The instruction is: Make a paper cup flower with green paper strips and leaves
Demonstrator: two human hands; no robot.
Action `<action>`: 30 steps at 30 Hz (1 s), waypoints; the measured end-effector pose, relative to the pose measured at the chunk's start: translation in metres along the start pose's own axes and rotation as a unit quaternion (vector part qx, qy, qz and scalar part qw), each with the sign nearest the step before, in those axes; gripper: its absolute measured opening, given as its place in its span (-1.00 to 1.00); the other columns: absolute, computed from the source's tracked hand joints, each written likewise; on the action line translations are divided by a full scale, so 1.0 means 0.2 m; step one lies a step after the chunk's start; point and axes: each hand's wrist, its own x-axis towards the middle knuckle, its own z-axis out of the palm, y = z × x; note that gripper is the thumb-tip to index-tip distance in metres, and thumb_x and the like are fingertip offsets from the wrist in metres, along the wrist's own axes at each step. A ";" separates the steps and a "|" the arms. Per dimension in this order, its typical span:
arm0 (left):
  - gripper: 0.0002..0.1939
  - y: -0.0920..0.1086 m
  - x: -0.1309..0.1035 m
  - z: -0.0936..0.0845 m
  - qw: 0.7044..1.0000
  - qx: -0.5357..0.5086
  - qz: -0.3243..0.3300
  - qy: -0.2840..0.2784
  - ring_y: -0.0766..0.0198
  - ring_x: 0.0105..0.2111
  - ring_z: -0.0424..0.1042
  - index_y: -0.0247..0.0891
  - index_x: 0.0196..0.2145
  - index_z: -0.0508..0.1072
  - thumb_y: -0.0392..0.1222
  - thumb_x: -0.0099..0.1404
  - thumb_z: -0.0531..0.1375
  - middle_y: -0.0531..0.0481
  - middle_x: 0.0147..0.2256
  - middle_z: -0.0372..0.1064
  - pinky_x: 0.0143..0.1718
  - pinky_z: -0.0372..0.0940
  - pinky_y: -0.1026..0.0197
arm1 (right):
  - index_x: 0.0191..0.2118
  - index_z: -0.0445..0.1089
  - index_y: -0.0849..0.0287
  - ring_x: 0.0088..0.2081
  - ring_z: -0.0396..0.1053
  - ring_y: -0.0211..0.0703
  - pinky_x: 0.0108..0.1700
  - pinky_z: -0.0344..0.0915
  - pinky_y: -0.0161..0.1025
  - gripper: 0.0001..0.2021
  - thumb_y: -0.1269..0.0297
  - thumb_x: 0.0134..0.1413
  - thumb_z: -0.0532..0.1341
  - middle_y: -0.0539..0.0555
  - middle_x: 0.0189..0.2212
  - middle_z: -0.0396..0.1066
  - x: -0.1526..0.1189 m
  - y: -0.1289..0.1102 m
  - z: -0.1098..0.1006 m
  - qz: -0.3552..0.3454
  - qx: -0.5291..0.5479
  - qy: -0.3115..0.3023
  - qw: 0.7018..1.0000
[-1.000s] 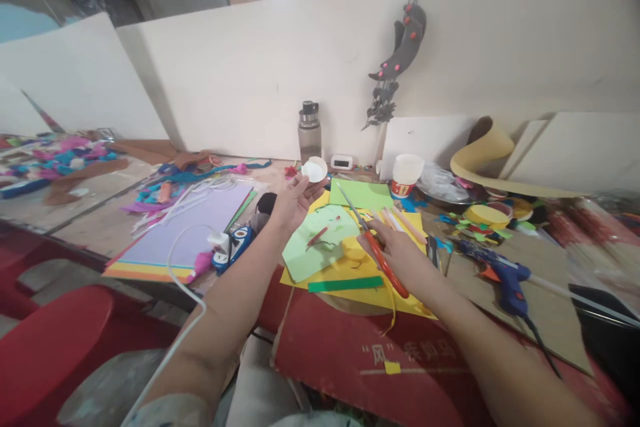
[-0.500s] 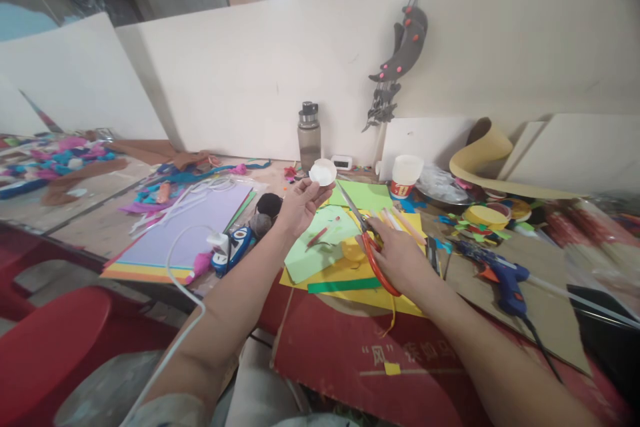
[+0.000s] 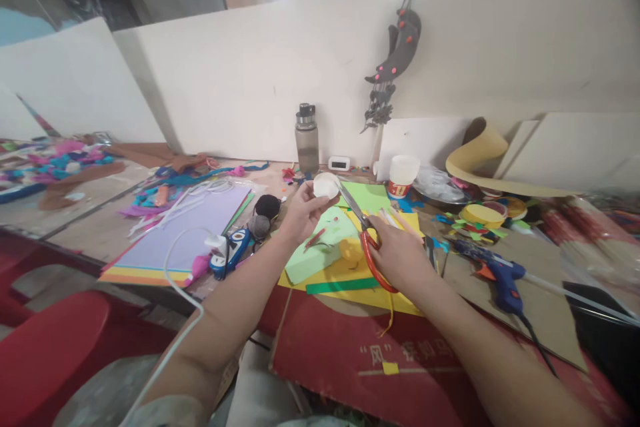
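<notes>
Near the middle of the view, my left hand (image 3: 303,213) pinches a small round white piece (image 3: 326,186) by its lower left edge, raised over the sheets. My right hand (image 3: 400,250) grips the red-orange handles of a pair of scissors (image 3: 373,253). The blades point up and to the left, their tips at the right edge of the white piece. Below both hands lie a light green sheet (image 3: 300,262) and yellow paper (image 3: 410,300), with a yellow round piece (image 3: 351,250) and a dark green strip (image 3: 343,286) on them.
A bottle (image 3: 307,143) and a paper cup (image 3: 403,177) stand at the back. Purple paper (image 3: 180,230), a blue power strip (image 3: 231,255) and yarn balls (image 3: 267,207) lie left. A blue glue gun (image 3: 507,280) lies on cardboard at the right. Red stools (image 3: 60,353) are lower left.
The white piece and my left hand have moved slightly right and down, toward the scissors. The blade tips now meet the piece's right edge. The whole view has shifted a little.
</notes>
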 end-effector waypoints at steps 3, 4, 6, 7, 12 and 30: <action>-0.54 -0.01 0.00 0.00 1.000 0.022 -0.021 0.005 0.32 -0.32 0.49 -0.29 -0.31 0.38 -0.24 -0.12 0.50 0.04 -0.30 0.49 -0.20 0.44 0.17 | 0.14 0.33 0.15 -0.11 0.50 0.03 -0.09 0.27 -0.15 -0.64 0.22 0.33 0.02 0.21 -0.17 0.56 0.01 0.01 0.01 -0.002 -0.014 -0.004 1.000; -0.56 -0.01 0.00 0.00 0.999 0.032 -0.023 0.012 0.33 -0.35 0.47 -0.30 -0.35 0.37 -0.19 -0.10 0.50 0.05 -0.34 0.47 -0.26 0.43 0.21 | 0.14 0.33 0.15 -0.11 0.50 0.03 -0.09 0.27 -0.15 -0.64 0.22 0.32 0.03 0.21 -0.16 0.55 0.01 0.01 0.01 -0.006 -0.018 -0.005 1.000; -0.56 -0.02 0.01 -0.02 0.998 0.054 -0.016 0.031 0.36 -0.41 0.44 -0.30 -0.43 0.34 -0.12 -0.09 0.50 0.06 -0.42 0.42 -0.35 0.40 0.27 | 0.14 0.32 0.16 -0.09 0.49 0.02 -0.07 0.28 -0.15 -0.64 0.23 0.31 0.04 0.22 -0.14 0.55 0.01 0.01 0.01 -0.015 -0.024 -0.006 1.000; -0.55 -0.03 0.01 -0.02 0.997 0.059 -0.008 0.040 0.38 -0.43 0.42 -0.30 -0.46 0.33 -0.10 -0.10 0.51 0.07 -0.44 0.41 -0.37 0.38 0.28 | 0.15 0.31 0.16 -0.08 0.49 0.01 -0.07 0.28 -0.16 -0.64 0.23 0.31 0.04 0.22 -0.13 0.55 0.01 0.01 0.01 -0.019 -0.027 -0.005 0.999; -0.51 -0.04 0.02 -0.02 0.997 0.055 0.011 0.055 0.39 -0.45 0.40 -0.30 -0.43 0.35 -0.08 -0.15 0.54 0.08 -0.43 0.42 -0.38 0.38 0.28 | 0.10 0.35 0.12 0.00 0.46 0.04 -0.12 0.30 -0.19 -0.67 0.24 0.29 0.07 0.22 -0.12 0.54 0.01 0.01 -0.02 -0.002 -0.040 0.001 0.999; -0.56 -0.02 0.01 -0.02 0.994 0.091 -0.052 0.035 0.29 -0.40 0.50 -0.32 -0.27 0.44 -0.17 -0.07 0.50 0.04 -0.39 0.49 -0.23 0.49 0.09 | 0.14 0.37 0.09 0.11 0.42 0.06 -0.07 0.32 -0.16 -0.64 0.29 0.29 0.04 0.22 -0.07 0.55 0.02 0.04 -0.02 -0.012 -0.058 0.017 0.998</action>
